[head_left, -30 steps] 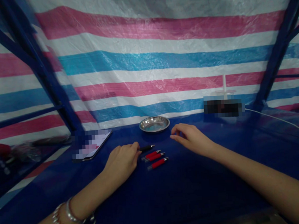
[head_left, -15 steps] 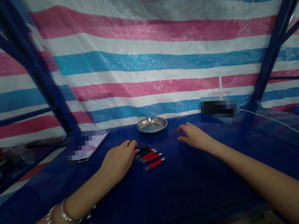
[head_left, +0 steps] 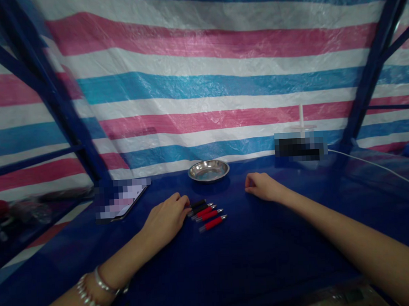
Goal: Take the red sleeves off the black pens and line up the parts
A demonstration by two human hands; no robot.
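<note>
One large striped sheet [head_left: 201, 84] in white, pink and blue hangs behind the far edge of the blue surface [head_left: 264, 245]. Both hands of the person are over the surface, well apart from each other. The left hand [head_left: 166, 214] has bent fingers, at the left ends of the pens; I cannot tell if it grips one. The right hand [head_left: 263, 186] is loosely curled, nearer to the right edge; whether its fingertips meet the thumb, I cannot tell. Near the far right corner stands a partly pixelated object [head_left: 302, 147]. A flat device [head_left: 128, 199] with a lit screen lies near the far left corner. A shiny metal dish [head_left: 208, 171] sits close to the middle of the far edge. Between this dish and the near edge lie three red pens [head_left: 210, 215], side by side, with a black pen [head_left: 198, 203] just beyond them.
</note>
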